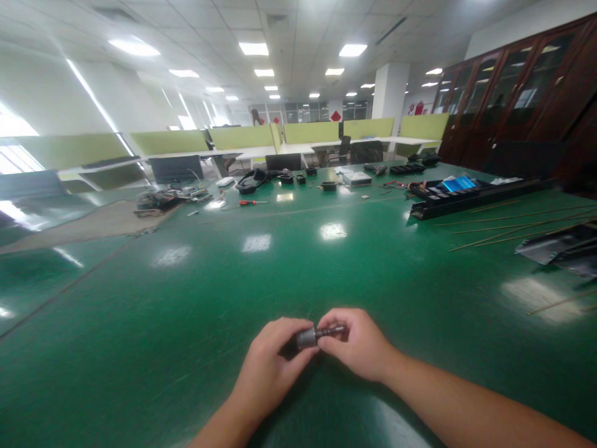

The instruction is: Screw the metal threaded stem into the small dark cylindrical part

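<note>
Fingers on my left hand (267,361) are gripping a grey cylinder (306,338), right hand (362,345) is pinching its dark shaft (325,333) at 3 o'clock, screwdriver (248,202) is lying out toward 11.

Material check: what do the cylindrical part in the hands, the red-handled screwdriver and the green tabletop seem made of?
Cylindrical part: probably metal, satin grey, from its soft sheen; plastic isn't ruled out.
Screwdriver: handle likely plastic, from its bright colour; thin shank presumably metal; finish too small to judge.
Tabletop: smooth, glossy, throwing back bright reflections; perhaps a plastic or rubber covering.
</note>
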A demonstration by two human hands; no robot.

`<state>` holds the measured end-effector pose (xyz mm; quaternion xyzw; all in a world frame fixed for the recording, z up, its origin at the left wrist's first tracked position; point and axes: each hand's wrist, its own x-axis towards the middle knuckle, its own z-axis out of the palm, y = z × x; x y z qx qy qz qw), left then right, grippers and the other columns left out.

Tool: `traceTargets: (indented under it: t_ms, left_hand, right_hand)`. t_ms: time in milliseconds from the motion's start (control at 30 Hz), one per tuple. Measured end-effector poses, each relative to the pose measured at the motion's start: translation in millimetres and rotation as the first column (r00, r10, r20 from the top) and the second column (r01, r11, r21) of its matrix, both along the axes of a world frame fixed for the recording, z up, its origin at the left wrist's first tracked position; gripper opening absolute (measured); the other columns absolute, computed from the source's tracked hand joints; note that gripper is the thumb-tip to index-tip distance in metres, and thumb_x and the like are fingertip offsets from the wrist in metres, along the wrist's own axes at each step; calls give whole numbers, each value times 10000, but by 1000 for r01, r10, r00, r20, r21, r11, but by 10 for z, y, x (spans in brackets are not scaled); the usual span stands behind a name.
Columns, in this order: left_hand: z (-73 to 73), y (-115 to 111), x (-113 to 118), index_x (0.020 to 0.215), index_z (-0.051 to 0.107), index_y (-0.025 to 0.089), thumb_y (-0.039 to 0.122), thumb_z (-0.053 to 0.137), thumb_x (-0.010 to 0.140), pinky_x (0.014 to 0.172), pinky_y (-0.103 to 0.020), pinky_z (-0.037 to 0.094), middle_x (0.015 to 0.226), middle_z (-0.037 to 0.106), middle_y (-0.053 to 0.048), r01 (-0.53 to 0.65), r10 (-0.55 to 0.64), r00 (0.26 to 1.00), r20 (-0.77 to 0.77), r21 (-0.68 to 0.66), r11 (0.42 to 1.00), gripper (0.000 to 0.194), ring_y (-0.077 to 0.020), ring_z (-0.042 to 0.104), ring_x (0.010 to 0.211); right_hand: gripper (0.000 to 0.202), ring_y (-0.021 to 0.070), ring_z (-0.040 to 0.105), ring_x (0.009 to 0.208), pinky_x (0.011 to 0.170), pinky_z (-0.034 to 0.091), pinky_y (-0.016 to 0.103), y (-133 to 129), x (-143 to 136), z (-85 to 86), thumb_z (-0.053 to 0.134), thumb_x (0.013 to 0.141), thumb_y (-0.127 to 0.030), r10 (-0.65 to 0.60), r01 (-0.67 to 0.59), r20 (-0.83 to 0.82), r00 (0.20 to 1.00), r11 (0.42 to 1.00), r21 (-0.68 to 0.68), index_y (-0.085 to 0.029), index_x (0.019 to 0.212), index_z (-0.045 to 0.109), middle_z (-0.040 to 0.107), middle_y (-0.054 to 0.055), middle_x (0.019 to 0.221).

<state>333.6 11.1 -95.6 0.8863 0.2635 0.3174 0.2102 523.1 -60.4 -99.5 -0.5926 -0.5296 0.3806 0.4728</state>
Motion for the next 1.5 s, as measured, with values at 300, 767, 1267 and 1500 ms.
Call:
traceTargets:
  t_ms: [300, 767, 1267, 1500]
  left_hand:
    - [-22, 12, 14, 1062, 678, 269, 300, 705, 855, 814, -294, 533, 996, 711, -24, -16, 16, 1000, -3, -27, 1000, 211, -195, 671, 912]
    - [17, 8, 16, 1053, 701, 260, 316, 720, 829, 810, -332, 548, 992, 734, -41, -45, 46, 999, -17, 29, 999, 232, -224, 687, 907]
    - [6, 12, -14, 1050, 692, 281, 308, 738, 822, 788, -321, 535, 970, 727, -13, -51, 51, 999, -14, 10, 999, 234, -210, 677, 886]
    - [17, -3, -5, 1036, 709, 266, 311, 756, 804, 774, -306, 541, 946, 730, -22, -54, 54, 998, -21, 3, 999, 241, -204, 681, 866]
  right_hand:
    - [177, 153, 635, 666, 623, 471, 232, 1, 14, -24, 668, 724, -173, 25, -25, -4, 1000, 999, 25, -172, 882, 748, 725, 19, 771]
    - [159, 167, 668, 707, 660, 500, 246, -5, 18, -3, 659, 774, -211, 37, -36, -9, 999, 999, 27, -171, 896, 753, 745, 36, 820]
    - [159, 156, 633, 650, 635, 486, 243, 4, 35, -51, 663, 744, -188, 34, -34, 1, 999, 999, 15, -165, 880, 742, 722, 26, 754]
    - [129, 167, 663, 698, 685, 508, 257, 11, 26, -37, 680, 752, -203, 27, -27, -2, 1000, 1000, 15, -162, 860, 736, 738, 34, 786]
